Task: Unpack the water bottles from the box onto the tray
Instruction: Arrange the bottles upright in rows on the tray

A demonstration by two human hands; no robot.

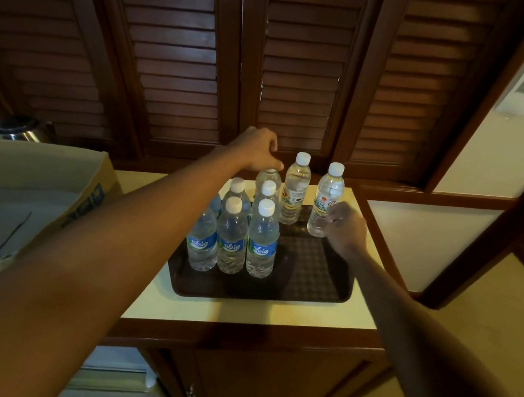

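A dark brown tray [303, 279] lies on a cream counter. Several clear water bottles with white caps stand on its left half; the front three [231, 240] show blue labels. My left hand [256, 150] reaches over them and pinches the cap of a rear bottle [268, 176]. A taller bottle with a pale label [295, 189] stands at the tray's back. My right hand [344, 230] curls round the lower body of the far-right bottle [329, 190] at the tray's back right corner. The cardboard box [67, 187] stands open at the left.
Dark louvred wooden doors [270, 67] rise behind the counter [240, 311]. A metal kettle [15, 130] sits behind the box. The counter's wooden front edge and cabinet lie below. The tray's right front part is bare. A doorway opens at the right.
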